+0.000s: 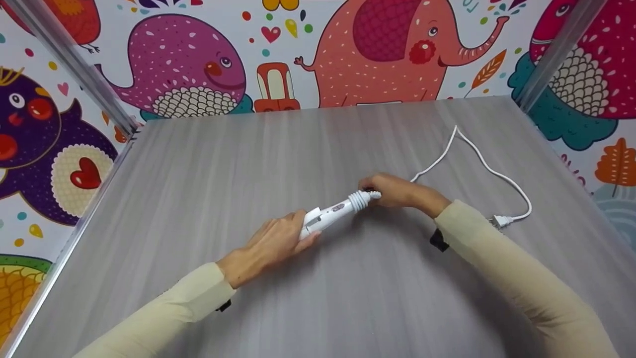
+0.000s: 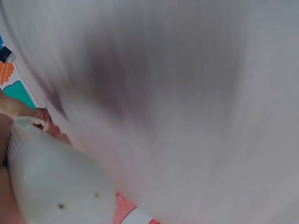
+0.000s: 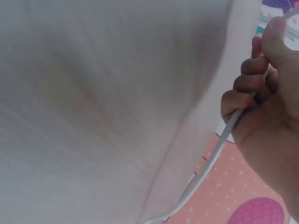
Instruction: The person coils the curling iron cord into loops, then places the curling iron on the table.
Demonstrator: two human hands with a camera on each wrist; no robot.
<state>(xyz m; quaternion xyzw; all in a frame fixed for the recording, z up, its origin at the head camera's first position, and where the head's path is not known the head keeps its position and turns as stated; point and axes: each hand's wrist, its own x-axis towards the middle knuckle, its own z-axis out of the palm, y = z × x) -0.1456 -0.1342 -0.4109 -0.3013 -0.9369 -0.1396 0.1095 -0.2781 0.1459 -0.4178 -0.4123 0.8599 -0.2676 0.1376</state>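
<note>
Grey tabletop (image 1: 248, 164) | white appliance (image 1: 334, 217) between hands (image 1: 278, 236) (image 1: 395, 191) (cord (image 1: 358, 201) coiled round end)

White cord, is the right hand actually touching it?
Touching: the right wrist view shows the right hand with its fingers curled round the white cord.

On the back wall panel (image 1: 293, 57), above the printed elephant's trunk (image 1: 478, 53), outlined lettering (image 1: 470, 5) appears to read "LO", cut by the frame edge. Any markings on the white hair-styling iron (image 1: 329, 218) are illegible.
</note>
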